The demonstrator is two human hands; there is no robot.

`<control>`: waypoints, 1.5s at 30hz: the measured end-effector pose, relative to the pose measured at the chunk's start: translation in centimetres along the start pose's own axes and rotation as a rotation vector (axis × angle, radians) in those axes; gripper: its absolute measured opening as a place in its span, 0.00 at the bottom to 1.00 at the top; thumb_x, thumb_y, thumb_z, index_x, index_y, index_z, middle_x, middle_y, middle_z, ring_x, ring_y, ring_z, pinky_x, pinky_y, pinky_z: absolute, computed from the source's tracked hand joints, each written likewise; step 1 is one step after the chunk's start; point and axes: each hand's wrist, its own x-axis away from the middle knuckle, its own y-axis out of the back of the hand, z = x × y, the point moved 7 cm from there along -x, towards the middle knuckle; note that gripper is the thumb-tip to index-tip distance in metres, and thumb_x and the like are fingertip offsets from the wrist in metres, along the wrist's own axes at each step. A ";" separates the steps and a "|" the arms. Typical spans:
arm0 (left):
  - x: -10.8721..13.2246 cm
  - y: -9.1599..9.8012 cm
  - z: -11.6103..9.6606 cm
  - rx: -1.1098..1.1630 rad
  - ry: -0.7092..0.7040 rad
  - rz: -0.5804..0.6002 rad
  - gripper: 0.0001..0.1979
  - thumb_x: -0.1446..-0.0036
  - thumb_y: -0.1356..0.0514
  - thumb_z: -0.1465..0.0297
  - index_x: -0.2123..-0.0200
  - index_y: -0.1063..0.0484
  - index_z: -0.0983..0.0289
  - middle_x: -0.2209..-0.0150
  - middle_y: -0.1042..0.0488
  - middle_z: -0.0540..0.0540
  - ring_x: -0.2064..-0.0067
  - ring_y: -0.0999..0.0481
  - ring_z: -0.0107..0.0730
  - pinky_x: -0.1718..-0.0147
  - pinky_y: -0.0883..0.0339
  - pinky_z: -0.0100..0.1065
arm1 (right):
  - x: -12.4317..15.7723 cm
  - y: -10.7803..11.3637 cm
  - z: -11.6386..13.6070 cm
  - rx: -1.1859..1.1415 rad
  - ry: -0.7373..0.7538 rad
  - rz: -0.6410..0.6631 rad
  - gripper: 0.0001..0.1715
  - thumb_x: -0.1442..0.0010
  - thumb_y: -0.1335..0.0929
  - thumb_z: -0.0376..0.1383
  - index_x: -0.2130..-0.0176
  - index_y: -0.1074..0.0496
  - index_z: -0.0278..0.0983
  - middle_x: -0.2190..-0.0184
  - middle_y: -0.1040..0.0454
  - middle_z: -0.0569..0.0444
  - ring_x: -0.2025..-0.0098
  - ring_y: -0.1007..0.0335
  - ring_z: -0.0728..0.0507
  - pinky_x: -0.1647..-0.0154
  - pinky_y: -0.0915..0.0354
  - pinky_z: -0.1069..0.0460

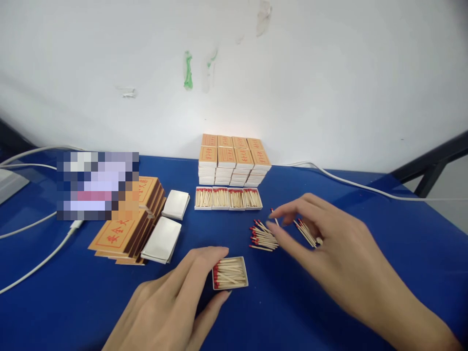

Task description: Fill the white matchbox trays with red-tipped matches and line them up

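Observation:
My left hand [183, 292] grips a small white matchbox tray [247, 279] by its long sides, thumb on the near side and fingers on the far side. Matches [231, 273] fill the tray, red heads towards the left. Above a loose pile of matches [263, 236], my right hand [325, 243] pinches what looks like a single match [276, 221] between thumb and forefinger. More loose matches [305, 234] lie partly hidden beneath that hand's curled fingers.
Behind the hands stands a row of filled trays [228, 209] against stacked orange matchboxes [235, 161]. To the left are flat matchbox sleeves [120, 234], stacks of empty-looking white trays [161, 239] and a blurred-out device [98, 185] with white cables [47, 274]. A white wall [321, 87] backs the blue table [292, 317].

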 end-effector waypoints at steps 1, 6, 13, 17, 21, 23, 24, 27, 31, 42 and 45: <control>0.0 0.0 0.0 0.018 0.009 0.006 0.16 0.13 0.50 0.59 0.35 0.30 0.57 0.52 0.11 0.51 0.71 0.11 0.27 0.80 0.23 0.23 | -0.2 0.3 -0.9 0.094 -0.055 -0.063 0.15 0.25 0.29 0.51 0.54 0.18 0.45 0.58 0.19 0.51 0.71 0.27 0.44 0.71 0.37 0.46; 0.3 -0.3 0.1 0.048 0.017 0.012 0.17 0.13 0.50 0.57 0.35 0.30 0.57 0.78 0.37 0.37 0.88 0.35 0.24 0.88 0.37 0.24 | -0.4 -1.1 -3.2 0.232 -0.175 0.001 0.12 0.25 0.28 0.48 0.55 0.17 0.45 0.58 0.18 0.51 0.63 0.19 0.37 0.70 0.40 0.46; 0.6 -0.4 0.2 0.055 0.033 0.021 0.18 0.13 0.50 0.56 0.32 0.31 0.57 0.78 0.43 0.36 0.87 0.35 0.25 0.88 0.37 0.24 | -0.4 -1.7 -1.6 0.023 -0.133 0.120 0.09 0.24 0.29 0.42 0.57 0.17 0.46 0.55 0.19 0.53 0.59 0.18 0.41 0.61 0.29 0.45; 0.6 -0.4 0.2 0.052 0.032 0.025 0.18 0.13 0.50 0.57 0.32 0.32 0.56 0.78 0.42 0.36 0.87 0.34 0.25 0.87 0.36 0.23 | -0.2 -1.7 -0.6 -0.022 -0.085 0.152 0.18 0.24 0.29 0.55 0.55 0.17 0.46 0.51 0.19 0.51 0.64 0.19 0.43 0.67 0.29 0.46; 0.6 -0.4 0.1 0.039 0.032 0.016 0.18 0.14 0.50 0.57 0.32 0.32 0.56 0.78 0.42 0.36 0.87 0.34 0.25 0.87 0.36 0.24 | 0.1 -2.1 -0.1 -0.046 -0.010 0.203 0.19 0.26 0.26 0.56 0.50 0.19 0.45 0.47 0.20 0.50 0.59 0.18 0.41 0.62 0.26 0.45; 0.6 -0.4 0.2 0.042 0.035 0.016 0.18 0.14 0.50 0.57 0.32 0.32 0.56 0.78 0.42 0.37 0.87 0.34 0.26 0.87 0.36 0.24 | 0.2 -2.6 -0.2 -0.095 -0.009 0.258 0.15 0.22 0.29 0.52 0.50 0.21 0.45 0.47 0.21 0.51 0.57 0.18 0.42 0.58 0.25 0.46; 0.7 -0.5 0.3 0.042 0.039 0.018 0.18 0.14 0.50 0.57 0.32 0.32 0.56 0.78 0.42 0.37 0.87 0.34 0.26 0.87 0.36 0.25 | 0.3 -2.8 -0.2 -0.120 -0.010 0.290 0.14 0.20 0.31 0.50 0.51 0.21 0.45 0.47 0.21 0.52 0.57 0.19 0.43 0.57 0.25 0.46; 0.7 -0.4 0.4 0.048 0.042 0.016 0.18 0.14 0.49 0.57 0.32 0.31 0.56 0.78 0.43 0.36 0.88 0.34 0.26 0.88 0.37 0.25 | 0.3 -3.1 -0.2 -0.168 0.008 0.345 0.15 0.17 0.34 0.47 0.54 0.23 0.45 0.50 0.22 0.54 0.58 0.22 0.45 0.56 0.27 0.48; 0.8 -0.4 0.3 0.057 0.037 0.016 0.18 0.14 0.49 0.58 0.32 0.31 0.57 0.75 0.32 0.39 0.87 0.35 0.25 0.88 0.36 0.26 | 0.3 -3.2 0.1 -0.208 0.046 0.386 0.17 0.16 0.36 0.48 0.55 0.24 0.45 0.52 0.23 0.54 0.57 0.23 0.45 0.56 0.29 0.48; 0.5 -0.3 0.2 0.031 0.057 0.002 0.20 0.13 0.51 0.54 0.32 0.32 0.58 0.78 0.43 0.36 0.87 0.35 0.26 0.86 0.35 0.24 | -0.3 -2.2 -1.2 -0.094 -0.003 0.199 0.16 0.17 0.34 0.48 0.54 0.22 0.44 0.54 0.20 0.52 0.56 0.21 0.42 0.57 0.29 0.47; 0.7 -0.3 0.3 0.022 0.076 0.012 0.20 0.14 0.51 0.54 0.32 0.32 0.57 0.77 0.43 0.37 0.87 0.35 0.27 0.87 0.36 0.25 | -0.7 -0.7 -1.2 -0.058 0.031 0.078 0.13 0.19 0.31 0.47 0.53 0.21 0.45 0.58 0.21 0.54 0.61 0.24 0.43 0.61 0.30 0.48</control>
